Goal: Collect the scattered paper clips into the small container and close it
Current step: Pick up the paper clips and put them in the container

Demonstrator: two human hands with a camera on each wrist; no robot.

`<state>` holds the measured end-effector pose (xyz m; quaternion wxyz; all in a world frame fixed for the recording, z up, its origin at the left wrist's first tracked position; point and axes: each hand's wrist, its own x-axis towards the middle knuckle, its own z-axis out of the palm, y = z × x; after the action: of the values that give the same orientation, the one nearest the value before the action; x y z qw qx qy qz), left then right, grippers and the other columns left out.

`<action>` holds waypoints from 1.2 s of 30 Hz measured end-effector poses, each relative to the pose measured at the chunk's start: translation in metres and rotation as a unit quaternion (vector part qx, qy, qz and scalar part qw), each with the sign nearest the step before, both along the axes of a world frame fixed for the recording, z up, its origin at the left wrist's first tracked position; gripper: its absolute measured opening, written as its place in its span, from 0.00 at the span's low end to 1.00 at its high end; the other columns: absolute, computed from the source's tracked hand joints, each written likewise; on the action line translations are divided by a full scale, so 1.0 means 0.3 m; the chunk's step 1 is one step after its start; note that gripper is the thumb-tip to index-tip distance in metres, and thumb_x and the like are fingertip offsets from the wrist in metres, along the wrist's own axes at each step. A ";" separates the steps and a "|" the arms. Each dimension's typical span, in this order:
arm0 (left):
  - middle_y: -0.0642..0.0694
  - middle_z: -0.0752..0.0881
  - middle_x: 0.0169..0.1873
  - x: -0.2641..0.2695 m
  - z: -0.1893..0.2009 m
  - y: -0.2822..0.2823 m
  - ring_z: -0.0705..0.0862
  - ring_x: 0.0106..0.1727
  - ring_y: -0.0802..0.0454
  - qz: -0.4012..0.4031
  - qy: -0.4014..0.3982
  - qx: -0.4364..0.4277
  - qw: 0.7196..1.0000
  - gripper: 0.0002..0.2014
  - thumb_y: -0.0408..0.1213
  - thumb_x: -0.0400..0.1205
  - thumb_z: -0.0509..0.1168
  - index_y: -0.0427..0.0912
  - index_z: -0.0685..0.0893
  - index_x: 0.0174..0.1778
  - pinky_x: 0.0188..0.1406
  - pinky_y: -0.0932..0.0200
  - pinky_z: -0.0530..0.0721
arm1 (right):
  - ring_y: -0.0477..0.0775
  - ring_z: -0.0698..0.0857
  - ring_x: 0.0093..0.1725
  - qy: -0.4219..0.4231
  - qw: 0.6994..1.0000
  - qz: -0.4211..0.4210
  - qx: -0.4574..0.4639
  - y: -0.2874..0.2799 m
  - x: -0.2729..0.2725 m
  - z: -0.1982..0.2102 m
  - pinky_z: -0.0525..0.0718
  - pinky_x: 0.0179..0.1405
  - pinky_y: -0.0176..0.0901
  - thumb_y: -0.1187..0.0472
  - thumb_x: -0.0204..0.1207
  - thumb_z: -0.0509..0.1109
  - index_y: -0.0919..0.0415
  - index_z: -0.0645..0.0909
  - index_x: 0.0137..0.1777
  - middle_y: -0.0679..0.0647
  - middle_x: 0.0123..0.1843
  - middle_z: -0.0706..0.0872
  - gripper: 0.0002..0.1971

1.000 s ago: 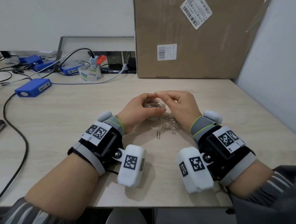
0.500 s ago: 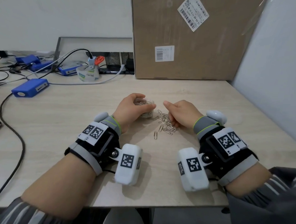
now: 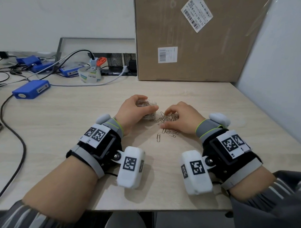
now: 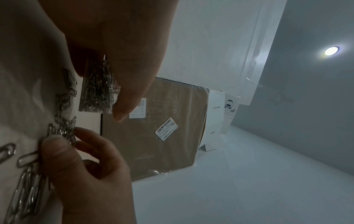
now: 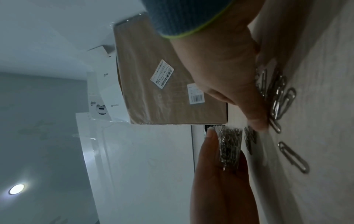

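At the desk (image 3: 60, 127), I steady a small clear container (image 3: 147, 103) in my left hand (image 3: 132, 111), fingers and thumb curled round its wall; it stands on the wood, already well stocked with paper clips and with no lid on it. My right hand (image 3: 182, 118) is down over the loose pile of paper clips (image 3: 165, 118) just beside the container, thumb (image 4: 57, 153) and fingertips closing on a small bunch in a pinch; in the left wrist view the clips sit between them, though whether they are lifted clear I cannot tell. One stray clip (image 3: 158, 137) lies apart, nearer me. I judge this the gathering step, partway through. Next the pinched bunch must be carried over the open mouth and dropped in. I cannot see a lid anywhere.
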<state>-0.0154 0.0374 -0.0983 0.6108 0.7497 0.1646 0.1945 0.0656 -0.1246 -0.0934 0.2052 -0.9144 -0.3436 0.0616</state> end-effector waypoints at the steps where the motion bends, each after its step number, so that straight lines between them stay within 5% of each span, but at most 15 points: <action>1: 0.46 0.86 0.55 0.000 0.000 0.000 0.87 0.50 0.55 0.000 0.000 0.001 1.000 0.27 0.40 0.71 0.79 0.43 0.80 0.65 0.52 0.62 0.85 | 0.56 0.78 0.59 0.000 1.000 0.004 0.009 0.003 -0.003 0.000 0.76 0.64 0.50 0.42 0.66 0.76 0.51 0.81 0.58 0.53 0.56 0.76 0.23; 6: 0.45 0.87 0.55 0.001 -0.002 -0.002 0.87 0.50 0.53 -0.004 0.000 0.000 1.000 0.26 0.40 0.71 0.79 0.43 0.80 0.64 0.53 0.60 0.85 | 0.56 0.81 0.53 -0.044 0.998 0.022 0.039 0.017 -0.015 0.002 0.71 0.49 0.39 0.58 0.73 0.72 0.58 0.83 0.51 0.54 0.49 0.80 0.09; 14: 0.46 0.86 0.56 0.004 -0.004 0.004 0.87 0.52 0.54 -0.007 0.007 0.018 1.000 0.27 0.42 0.70 0.79 0.44 0.80 0.64 0.56 0.59 0.85 | 0.53 0.85 0.49 -0.060 0.986 -0.050 0.146 0.024 0.009 -0.008 0.79 0.51 0.40 0.64 0.69 0.75 0.60 0.89 0.46 0.56 0.46 0.90 0.06; 19: 0.45 0.86 0.57 0.003 -0.003 0.000 0.87 0.55 0.50 -0.035 0.030 0.035 0.998 0.29 0.44 0.67 0.81 0.45 0.81 0.64 0.62 0.52 0.85 | 0.41 0.81 0.28 -0.023 0.921 -0.099 0.376 0.020 0.005 0.013 0.82 0.41 0.38 0.68 0.67 0.76 0.63 0.90 0.41 0.55 0.33 0.88 0.04; 22: 0.48 0.85 0.58 -0.003 0.004 -0.016 0.85 0.55 0.55 -0.081 0.035 0.052 0.995 0.30 0.41 0.69 0.80 0.45 0.79 0.67 0.59 0.60 0.84 | 0.41 0.84 0.29 0.013 0.881 -0.064 0.469 0.029 -0.015 0.038 0.87 0.42 0.36 0.67 0.67 0.77 0.62 0.90 0.43 0.53 0.34 0.89 0.05; 26: 0.43 0.88 0.55 -0.011 0.008 -0.039 0.87 0.56 0.47 -0.134 0.034 0.054 0.989 0.29 0.39 0.67 0.80 0.46 0.81 0.65 0.60 0.53 0.86 | 0.42 0.87 0.39 -0.012 0.913 0.013 0.408 0.050 -0.048 0.032 0.84 0.48 0.35 0.66 0.68 0.77 0.62 0.90 0.45 0.56 0.41 0.92 0.06; 31: 0.40 0.88 0.56 -0.010 0.008 -0.039 0.87 0.54 0.49 -0.129 0.014 0.041 0.991 0.28 0.37 0.68 0.79 0.43 0.81 0.63 0.59 0.54 0.86 | 0.44 0.79 0.51 -0.049 0.952 0.048 0.298 0.045 -0.051 0.011 0.73 0.54 0.35 0.56 0.76 0.70 0.55 0.90 0.51 0.46 0.42 0.89 0.09; 34: 0.44 0.86 0.57 -0.006 0.005 -0.032 0.86 0.56 0.50 -0.090 0.009 0.027 0.996 0.32 0.40 0.66 0.81 0.44 0.79 0.66 0.61 0.56 0.84 | 0.53 0.86 0.51 -0.064 0.937 -0.001 0.342 0.040 -0.032 0.014 0.80 0.55 0.45 0.52 0.79 0.65 0.59 0.89 0.46 0.53 0.46 0.92 0.14; 36: 0.45 0.85 0.58 0.000 0.003 -0.019 0.85 0.57 0.52 -0.052 0.002 0.029 0.998 0.32 0.40 0.69 0.80 0.44 0.77 0.68 0.63 0.58 0.83 | 0.62 0.88 0.43 -0.073 0.929 -0.095 0.350 0.024 0.014 0.010 0.84 0.48 0.57 0.46 0.78 0.60 0.60 0.86 0.38 0.57 0.39 0.91 0.20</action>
<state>-0.0154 0.0316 -0.0974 0.5982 0.7747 0.1208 0.1654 0.0697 -0.1175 -0.0903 0.4909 -0.8152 -0.2685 -0.1497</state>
